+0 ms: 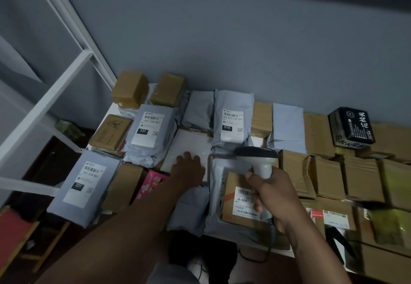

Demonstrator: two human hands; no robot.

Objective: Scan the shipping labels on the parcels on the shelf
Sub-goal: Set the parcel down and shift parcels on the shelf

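Parcel-covered shelf (pixel 104 114), left hand (pixel 189 169) flat on white parcel (pixel 189 143), right hand (pixel 275 192) gripping scanner (pixel 258 157)

Dim, flat indoor light with a bluish cast; white labels (pixel 144 130) stand brightest. Wide-angle distortion bends the shelf frame (pixel 46 103) at left. Boxes (pixel 364 179) at right edge smear with motion blur.

Scanner (pixel 258 159) sat at 3 o'clock of white parcel (pixel 189 143); black box (pixel 350 127) lay at 2 o'clock of scanner.
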